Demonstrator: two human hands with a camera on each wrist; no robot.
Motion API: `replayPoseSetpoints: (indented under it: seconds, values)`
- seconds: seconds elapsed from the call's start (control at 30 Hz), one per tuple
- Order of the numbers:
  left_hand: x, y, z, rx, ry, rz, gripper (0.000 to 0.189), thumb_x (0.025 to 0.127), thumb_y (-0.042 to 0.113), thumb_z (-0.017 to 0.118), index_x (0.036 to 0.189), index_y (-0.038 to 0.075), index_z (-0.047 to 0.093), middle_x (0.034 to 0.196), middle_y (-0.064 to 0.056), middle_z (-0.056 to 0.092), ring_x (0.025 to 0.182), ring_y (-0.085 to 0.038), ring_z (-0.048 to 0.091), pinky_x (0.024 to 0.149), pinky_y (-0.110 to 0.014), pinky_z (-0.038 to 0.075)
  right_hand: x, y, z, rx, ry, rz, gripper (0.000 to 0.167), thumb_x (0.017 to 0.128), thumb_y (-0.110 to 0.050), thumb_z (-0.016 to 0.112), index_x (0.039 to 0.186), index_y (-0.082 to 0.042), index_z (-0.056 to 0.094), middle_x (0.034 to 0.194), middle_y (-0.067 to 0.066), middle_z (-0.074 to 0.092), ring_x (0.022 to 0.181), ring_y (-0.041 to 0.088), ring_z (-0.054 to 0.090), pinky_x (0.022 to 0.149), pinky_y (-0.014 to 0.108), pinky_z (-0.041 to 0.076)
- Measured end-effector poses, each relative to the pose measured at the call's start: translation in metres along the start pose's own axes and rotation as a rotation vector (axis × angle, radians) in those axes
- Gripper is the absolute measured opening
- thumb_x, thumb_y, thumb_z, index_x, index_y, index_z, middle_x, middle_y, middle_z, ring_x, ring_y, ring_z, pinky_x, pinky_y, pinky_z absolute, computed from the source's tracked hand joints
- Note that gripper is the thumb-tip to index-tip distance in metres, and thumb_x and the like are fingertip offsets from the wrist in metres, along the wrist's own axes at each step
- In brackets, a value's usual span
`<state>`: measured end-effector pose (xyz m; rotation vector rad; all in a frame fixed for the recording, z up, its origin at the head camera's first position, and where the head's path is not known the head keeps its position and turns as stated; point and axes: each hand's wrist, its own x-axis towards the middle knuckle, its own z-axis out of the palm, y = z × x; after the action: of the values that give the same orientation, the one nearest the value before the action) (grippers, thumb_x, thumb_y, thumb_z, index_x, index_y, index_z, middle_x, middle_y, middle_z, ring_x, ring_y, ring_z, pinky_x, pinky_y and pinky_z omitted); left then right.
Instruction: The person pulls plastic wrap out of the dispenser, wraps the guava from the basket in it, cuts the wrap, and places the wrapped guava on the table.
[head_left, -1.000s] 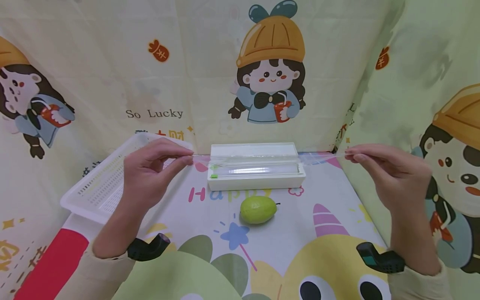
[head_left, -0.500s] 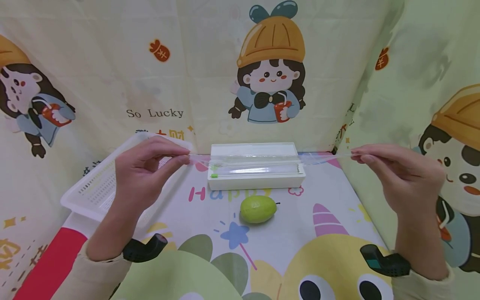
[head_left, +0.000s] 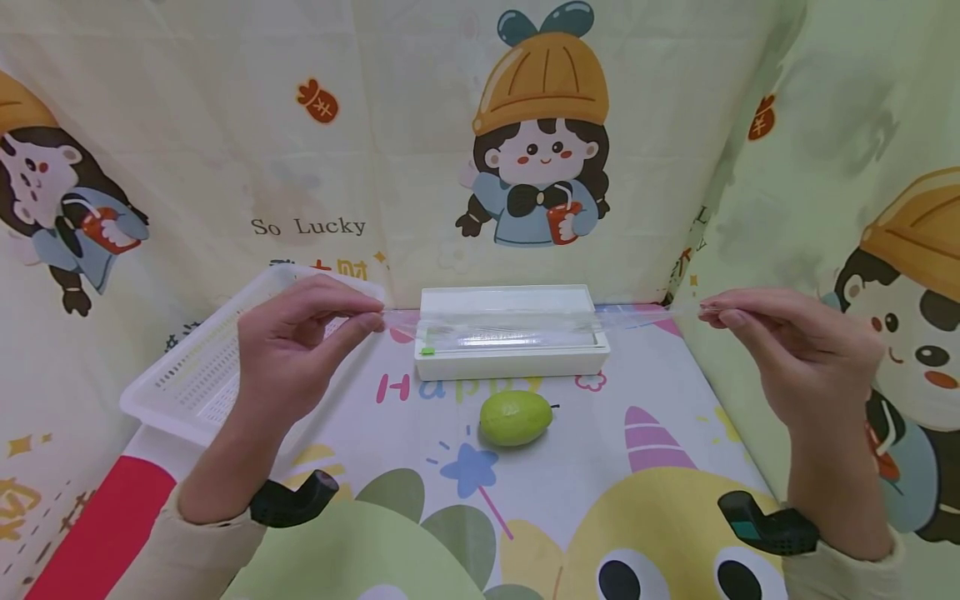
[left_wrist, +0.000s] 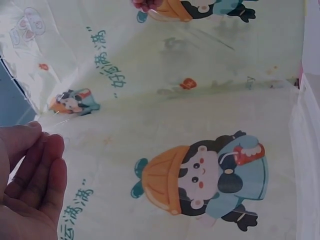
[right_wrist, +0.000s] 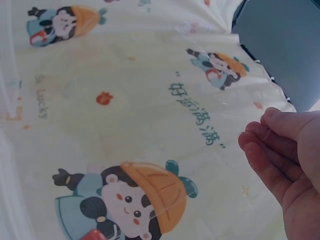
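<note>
left hand (head_left: 288, 350) and right hand (head_left: 810, 358) pinching clear film (head_left: 517, 318) between them, white box (head_left: 513, 367) beyond holding a shiny roll (head_left: 491, 341), slotted basket (head_left: 161, 423) behind left hand, green fruit (head_left: 515, 418) between wrists

Cream sleeves (head_left: 180, 558) end beside bent black wrist cameras (head_left: 294, 502), the right one showing a teal patch (head_left: 745, 530)

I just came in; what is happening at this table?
Someone's left hand and right hand pinch a clear film, which spans between them and crosses in front of an open white box in the head view. A green fruit lies nearer, untouched. A white basket stands to the left, partly hidden.
</note>
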<state>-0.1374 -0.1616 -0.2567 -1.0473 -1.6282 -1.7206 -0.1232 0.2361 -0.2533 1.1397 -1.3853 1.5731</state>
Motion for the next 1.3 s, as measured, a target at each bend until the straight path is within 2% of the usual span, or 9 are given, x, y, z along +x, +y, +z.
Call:
replayPoseSetpoints:
  seconds: [0.3,0.5,0.7,1.03,1.3]
  values:
    - [-0.002,-0.002,0.002,0.03,-0.02,-0.006,0.019,0.074,-0.024,0.065,0.09,-0.015,0.068,0.087,-0.007,0.071,0.082,-0.018,0.064,0.077,-0.023,0.056,-0.001,0.003,0.0,-0.007,0.007,0.016,0.024,0.078,0.014,0.07,0.086,0.032,0.057,0.091,0.028,0.071,0.085,0.026,0.073,0.081,0.024,0.058]
    - [-0.003,-0.005,0.003,0.045,-0.027,-0.006,0.019,0.074,-0.023,0.066,0.091,-0.015,0.068,0.088,-0.006,0.071,0.082,-0.018,0.066,0.079,-0.023,0.057,-0.004,0.005,0.003,-0.044,0.015,0.02,0.026,0.079,0.01,0.071,0.087,0.03,0.058,0.091,0.024,0.073,0.086,0.021,0.073,0.081,0.022,0.057]
    - [-0.004,-0.007,0.003,0.029,-0.026,-0.017,0.021,0.073,-0.024,0.066,0.091,-0.015,0.068,0.088,-0.007,0.071,0.082,-0.018,0.065,0.079,-0.023,0.057,-0.008,0.009,0.001,-0.078,-0.001,0.032,0.025,0.08,0.008,0.071,0.088,0.029,0.059,0.093,0.023,0.073,0.088,0.02,0.073,0.083,0.02,0.056]
    - [-0.013,-0.017,0.005,0.018,-0.052,-0.048,0.024,0.074,-0.024,0.066,0.095,-0.013,0.069,0.088,-0.008,0.071,0.081,-0.018,0.066,0.078,-0.023,0.057,-0.015,0.016,-0.004,-0.131,-0.039,0.082,0.023,0.081,0.009,0.07,0.091,0.027,0.061,0.095,0.02,0.073,0.089,0.018,0.072,0.084,0.018,0.055]
    - [-0.024,-0.028,0.006,0.054,-0.075,-0.112,0.022,0.078,-0.016,0.068,0.099,-0.01,0.069,0.093,-0.002,0.072,0.087,-0.014,0.066,0.081,-0.021,0.056,-0.026,0.022,-0.01,-0.175,-0.078,0.149,0.021,0.082,0.011,0.068,0.094,0.027,0.062,0.097,0.017,0.073,0.09,0.015,0.071,0.084,0.017,0.054]
